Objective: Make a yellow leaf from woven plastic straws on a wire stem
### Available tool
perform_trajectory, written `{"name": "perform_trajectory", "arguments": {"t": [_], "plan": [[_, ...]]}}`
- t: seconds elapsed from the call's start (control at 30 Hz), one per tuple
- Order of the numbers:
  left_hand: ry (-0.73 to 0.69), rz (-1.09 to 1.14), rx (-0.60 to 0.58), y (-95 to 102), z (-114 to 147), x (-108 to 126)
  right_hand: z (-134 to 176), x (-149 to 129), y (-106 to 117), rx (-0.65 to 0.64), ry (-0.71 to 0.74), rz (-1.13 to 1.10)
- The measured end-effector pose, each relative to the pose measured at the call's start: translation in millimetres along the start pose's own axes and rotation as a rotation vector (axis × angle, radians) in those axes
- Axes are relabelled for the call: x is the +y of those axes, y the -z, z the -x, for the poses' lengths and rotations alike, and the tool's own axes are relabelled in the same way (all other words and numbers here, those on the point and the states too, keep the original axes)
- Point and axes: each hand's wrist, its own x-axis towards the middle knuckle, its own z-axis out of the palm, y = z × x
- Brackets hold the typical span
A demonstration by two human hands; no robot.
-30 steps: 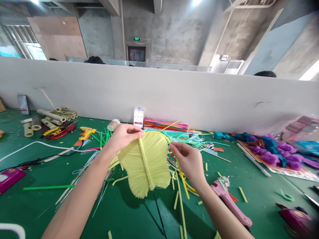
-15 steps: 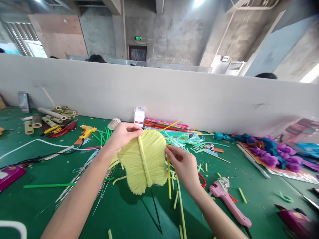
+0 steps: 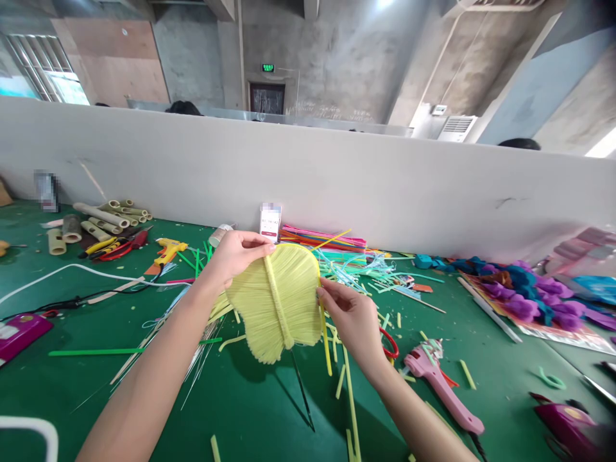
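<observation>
A pale yellow-green leaf shape [image 3: 299, 289] of fuzzy chenille stems is held up over the table. It has a thick fuzzy midrib and a thin dark wire stem [image 3: 302, 391] slanting down from its base. My left hand [image 3: 240, 256] pinches the leaf's top edge near the midrib tip. At the right edge, my right hand [image 3: 350, 313] pinches a brighter yellow chenille stem [image 3: 326, 340] against the leaf. This stem lines the upper right rim, and its loose end hangs below my fingers.
A pink glue gun [image 3: 445, 388] and red-handled scissors [image 3: 389, 344] lie to the right. Behind are bundled coloured stems [image 3: 322, 239] and a propped phone [image 3: 270, 221]. A yellow glue gun [image 3: 169, 251], pliers [image 3: 113, 247] and bamboo tubes [image 3: 103, 218] lie left.
The leaf's lower end and wire stem have risen a little in view. Both hands keep their pinches and sit slightly higher. The camera view has shifted slightly.
</observation>
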Motion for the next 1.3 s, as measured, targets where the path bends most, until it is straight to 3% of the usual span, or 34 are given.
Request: {"name": "perform_trajectory", "arguments": {"t": [0.33,0.6,0.87,1.1,1.3], "plan": [[0.012,0.012,0.014,-1.3,0.9,2.3,3.9,1.1,-3.6,-0.020,0.057,0.118],[-0.014,0.049,0.086,3.7,-1.2,0.0,7.1,5.4,-6.8,-0.078,0.261,0.140],[-0.020,0.128,0.137,5.9,-4.0,-1.8,7.4,3.9,-6.5,0.015,0.088,-0.004],[-0.014,0.142,0.137,6.4,-4.6,-2.4,1.6,0.4,3.6,-0.084,0.127,0.069],[-0.014,0.129,0.141,3.9,-4.6,-1.4,-3.5,1.8,10.4,-0.131,0.299,0.294]]}}
